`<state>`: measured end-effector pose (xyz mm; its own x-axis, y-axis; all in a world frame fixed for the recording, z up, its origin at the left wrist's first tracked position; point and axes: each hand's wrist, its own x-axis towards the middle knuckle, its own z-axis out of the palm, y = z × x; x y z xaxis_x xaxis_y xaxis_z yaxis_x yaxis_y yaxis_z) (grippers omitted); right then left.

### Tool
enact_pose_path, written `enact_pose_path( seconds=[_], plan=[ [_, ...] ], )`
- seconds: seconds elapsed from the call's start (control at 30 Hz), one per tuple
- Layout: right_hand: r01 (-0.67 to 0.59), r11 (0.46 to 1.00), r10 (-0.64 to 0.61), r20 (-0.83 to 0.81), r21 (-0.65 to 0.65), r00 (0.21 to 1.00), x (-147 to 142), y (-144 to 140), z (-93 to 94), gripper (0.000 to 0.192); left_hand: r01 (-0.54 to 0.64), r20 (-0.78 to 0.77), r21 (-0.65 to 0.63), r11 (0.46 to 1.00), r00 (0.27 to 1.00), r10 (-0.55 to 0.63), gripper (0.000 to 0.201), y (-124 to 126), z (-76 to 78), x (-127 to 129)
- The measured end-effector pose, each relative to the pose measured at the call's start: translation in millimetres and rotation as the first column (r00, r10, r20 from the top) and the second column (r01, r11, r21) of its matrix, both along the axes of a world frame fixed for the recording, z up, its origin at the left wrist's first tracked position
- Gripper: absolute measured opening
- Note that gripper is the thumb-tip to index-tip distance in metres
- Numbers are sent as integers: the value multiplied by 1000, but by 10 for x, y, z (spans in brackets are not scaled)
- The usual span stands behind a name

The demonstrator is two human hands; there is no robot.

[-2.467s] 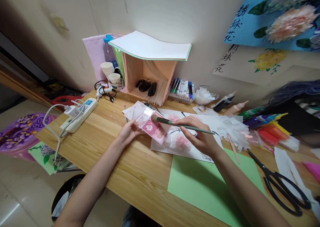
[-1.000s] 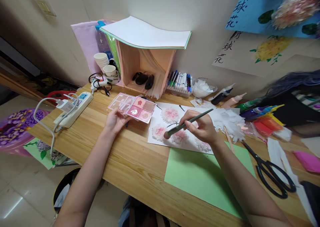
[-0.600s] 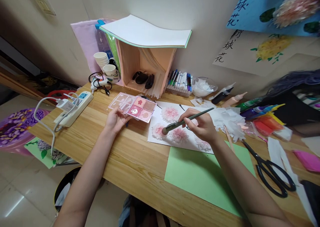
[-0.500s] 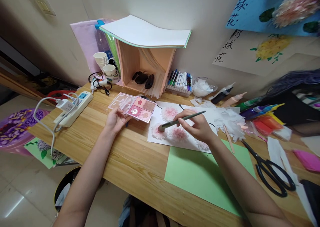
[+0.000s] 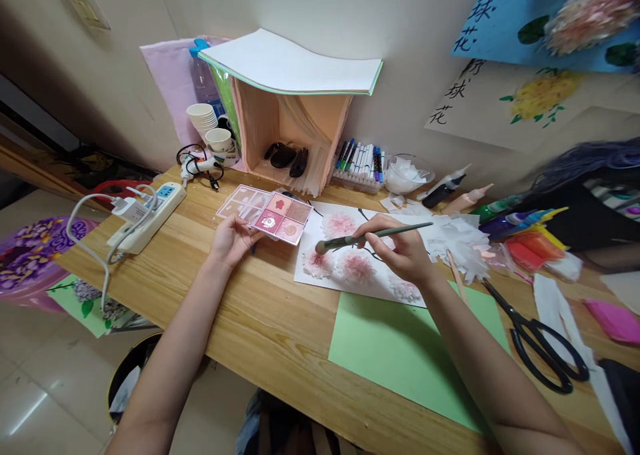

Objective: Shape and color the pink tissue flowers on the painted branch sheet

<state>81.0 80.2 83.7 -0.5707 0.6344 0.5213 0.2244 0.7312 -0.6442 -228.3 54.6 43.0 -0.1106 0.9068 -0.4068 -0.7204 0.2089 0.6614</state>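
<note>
My left hand (image 5: 235, 239) is closed on the near edge of an open blush palette (image 5: 286, 218) with pink pans, its clear lid tilted back to the left. Between the fingers of my right hand (image 5: 395, 245) is a dark green makeup brush (image 5: 345, 241), held almost level. The bristles are over the upper part of the left pink-and-white paper flower (image 5: 317, 261); whether they touch it I cannot tell. Several such flowers and dark painted stems are on a white sheet (image 5: 306, 276), partly hidden by my right hand. A green sheet (image 5: 395, 348) lies in front of it.
Black scissors (image 5: 543, 348) and a wooden stick (image 5: 457, 275) lie on the right, near white paper scraps (image 5: 457, 241). Behind are markers (image 5: 361, 161), a glass bowl (image 5: 407, 175) and an orange box (image 5: 255, 125). A power strip (image 5: 150, 218) sits at the left edge.
My right hand has tipped the brush flatter, lifting its bristles slightly up from the left flower's centre; the handle end has shifted right. My left hand and the palette have stayed put.
</note>
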Motion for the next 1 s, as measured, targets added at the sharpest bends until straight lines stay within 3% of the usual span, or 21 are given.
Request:
enact_pose_path(
  seconds=[0.17, 0.37, 0.87, 1.0],
  plan=[
    [-65, 995, 70, 61, -82, 996, -22, -16, -11, 16, 11, -10, 18, 1000, 1000, -11, 64, -12, 5, 9],
    [25, 999, -24, 21, -34, 999, -45, -20, -22, 16, 2, 2, 6, 1000, 1000, -2, 67, -2, -7, 3],
    [-12, 999, 17, 99, -47, 995, -21, -6, -35, 15, 0, 7, -4, 1000, 1000, 0, 64, -11, 34, 3],
    [106, 993, -112, -121, -53, 986, 43, -8, 23, 18, -6, 18, 11, 1000, 1000, 6, 58, -15, 38, -6]
  ],
)
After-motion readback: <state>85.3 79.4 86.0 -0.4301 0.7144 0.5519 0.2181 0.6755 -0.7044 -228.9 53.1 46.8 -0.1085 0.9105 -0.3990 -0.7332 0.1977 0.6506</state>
